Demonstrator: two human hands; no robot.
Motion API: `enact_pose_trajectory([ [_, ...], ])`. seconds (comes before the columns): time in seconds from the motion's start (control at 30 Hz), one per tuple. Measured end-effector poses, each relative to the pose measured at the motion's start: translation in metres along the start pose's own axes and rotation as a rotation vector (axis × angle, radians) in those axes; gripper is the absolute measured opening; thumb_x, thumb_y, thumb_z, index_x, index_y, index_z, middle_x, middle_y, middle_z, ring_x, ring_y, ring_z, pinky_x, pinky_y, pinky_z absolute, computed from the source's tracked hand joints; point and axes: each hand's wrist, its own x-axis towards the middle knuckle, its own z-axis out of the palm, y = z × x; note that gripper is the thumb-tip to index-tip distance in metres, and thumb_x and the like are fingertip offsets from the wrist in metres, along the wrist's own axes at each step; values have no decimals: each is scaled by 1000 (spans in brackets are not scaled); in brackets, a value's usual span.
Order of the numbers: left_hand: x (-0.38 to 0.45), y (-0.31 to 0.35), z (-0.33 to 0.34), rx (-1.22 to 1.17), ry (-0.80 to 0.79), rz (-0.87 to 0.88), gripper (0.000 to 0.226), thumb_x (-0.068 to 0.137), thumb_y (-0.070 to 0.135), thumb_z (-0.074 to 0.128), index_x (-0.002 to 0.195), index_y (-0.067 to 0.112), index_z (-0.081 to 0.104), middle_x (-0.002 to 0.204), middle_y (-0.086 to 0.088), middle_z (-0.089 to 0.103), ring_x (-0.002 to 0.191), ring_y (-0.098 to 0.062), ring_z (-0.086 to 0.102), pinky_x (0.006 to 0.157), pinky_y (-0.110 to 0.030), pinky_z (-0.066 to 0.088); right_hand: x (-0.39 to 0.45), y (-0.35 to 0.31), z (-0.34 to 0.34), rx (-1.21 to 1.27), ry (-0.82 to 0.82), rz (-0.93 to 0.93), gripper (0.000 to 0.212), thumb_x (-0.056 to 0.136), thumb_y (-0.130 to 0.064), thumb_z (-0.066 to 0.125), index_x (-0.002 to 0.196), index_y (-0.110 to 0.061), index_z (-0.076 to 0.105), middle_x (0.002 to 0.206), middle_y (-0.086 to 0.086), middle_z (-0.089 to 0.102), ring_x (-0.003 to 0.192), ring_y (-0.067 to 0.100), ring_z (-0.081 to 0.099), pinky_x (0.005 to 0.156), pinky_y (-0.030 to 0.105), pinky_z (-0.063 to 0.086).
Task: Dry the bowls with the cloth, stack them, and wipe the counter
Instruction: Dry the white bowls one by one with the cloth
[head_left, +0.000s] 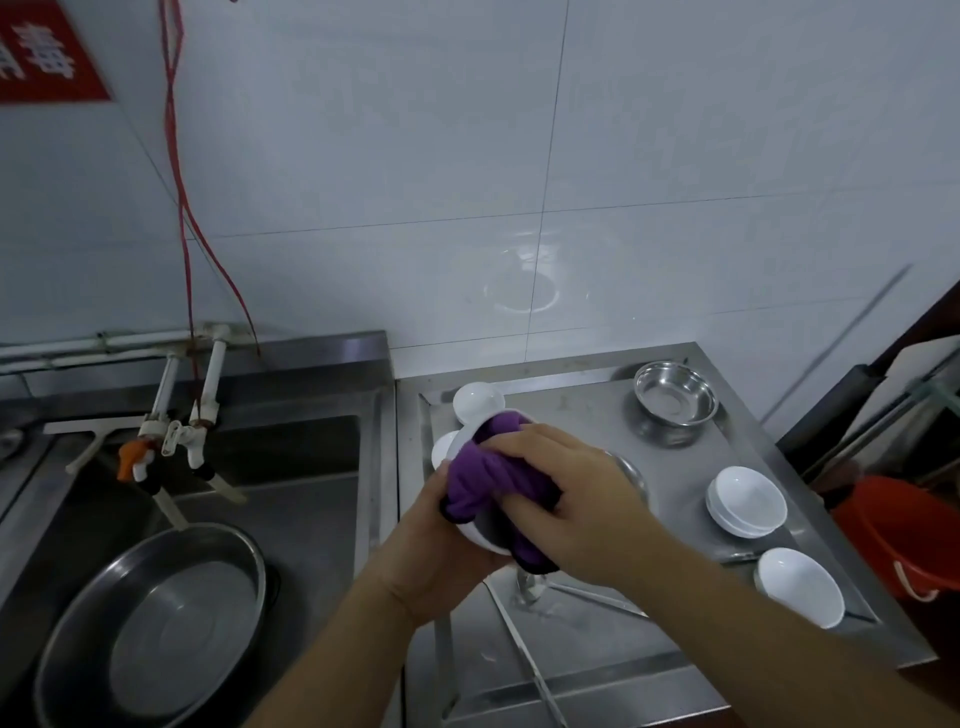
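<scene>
1. A white bowl (475, 532) is held in the air above the near-left part of the steel counter (597, 639), tipped toward the person; only its lower rim and a strip of its upper rim show around the cloth.
2. The purple cloth (480, 475) is bunched inside the bowl, and a dark-edged fold hangs out over the bowl's near rim.
3. The left hand (431, 551) cups the bowl from below and the left, fingers curled round its outside wall.
4. The right hand (566, 493) lies on top of the cloth, fingers bent down into it and pressing it into the bowl.
5. Just behind the held bowl, two more white bowls (478, 402) sit by the counter's far-left raised edge; the nearer one is mostly hidden.
6. To the right of the held bowl stands a stack of white bowls (745, 501), with bare steel between the two.
7. Nearer than that stack, a single white bowl (800, 587) sits close to the counter's right edge.
8. A steel bowl (674, 395) rests in the far-right corner, well apart from the held bowl.
9. Below the held bowl, the counter's near strip shows bare steel up to its front lip.
10. Left of the counter is a sink (311, 467) holding a large steel basin (156, 623).
11. Right of the counter stands an orange bucket (904, 535).
</scene>
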Motion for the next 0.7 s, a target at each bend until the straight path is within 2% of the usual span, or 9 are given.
enact_pose_trajectory([
  [0.07, -1, -1, 5, -3, -35, 16, 95, 90, 71, 64, 160, 12, 40, 157, -29, 46, 145, -46, 47, 108, -53, 50, 2, -1, -8, -120, -47, -69, 42, 87, -21, 68, 129, -31, 71, 120, -13, 68, 107, 8, 65, 90, 14, 49],
  [0.13, 0, 0, 10, -9, -48, 27, 92, 82, 75, 71, 153, 20, 53, 154, -25, 53, 141, -45, 53, 106, -57, 51, 6, -3, -13, -239, -100, -180, 47, 82, -12, 70, 128, -22, 75, 119, 0, 71, 111, 24, 68, 93, 32, 57],
  [0.2, 1, 1, 17, -5, -45, 42, 91, 78, 75, 75, 150, 24, 57, 154, -22, 54, 141, -45, 53, 108, -62, 48, 12, -3, -17, -320, -125, -299, 46, 78, -1, 77, 122, -15, 78, 115, 7, 73, 110, 33, 70, 94, 43, 61],
  [0.33, 0, 8, 28, -7, 17, 106, 101, 70, 74, 82, 152, 23, 52, 151, -21, 58, 138, -44, 56, 111, -65, 46, 24, -7, -24, -505, -105, -442, 41, 79, -2, 83, 119, -12, 78, 113, 9, 75, 105, 33, 73, 91, 42, 63],
  [0.4, 0, 15, 31, 38, 70, 156, 102, 67, 74, 84, 150, 22, 54, 145, -21, 63, 133, -42, 61, 104, -61, 54, 30, -16, -21, -536, -110, -299, 42, 85, -8, 79, 126, -14, 75, 114, 9, 73, 101, 33, 72, 84, 40, 62],
  [0.47, 2, 23, 35, 120, 120, 210, 104, 69, 74, 83, 152, 19, 51, 144, -23, 63, 133, -42, 62, 102, -60, 55, 38, -26, -15, -453, -157, -33, 38, 96, -19, 67, 133, -24, 69, 115, 4, 71, 100, 30, 68, 80, 35, 54],
  [0.53, 3, 28, 37, 200, 192, 267, 111, 68, 75, 83, 154, 16, 47, 144, -23, 62, 132, -41, 62, 104, -59, 54, 46, -33, -12, -339, -171, 204, 23, 99, -27, 57, 118, -32, 68, 99, -2, 71, 87, 23, 67, 68, 31, 47],
  [0.6, 5, 28, 31, 268, 216, 298, 110, 70, 74, 82, 156, 18, 44, 145, -22, 61, 132, -41, 62, 106, -61, 53, 55, -37, -15, -249, -215, 336, 8, 97, -33, 56, 101, -32, 63, 85, -6, 68, 77, 17, 65, 60, 27, 43],
  [0.7, 4, 20, 23, 375, 190, 328, 88, 81, 64, 71, 156, 27, 44, 147, -17, 59, 132, -42, 60, 105, -66, 52, 63, -35, -28, -81, -404, 460, 17, 92, -41, 66, 105, -29, 68, 94, -8, 73, 85, 11, 68, 73, 27, 55],
])
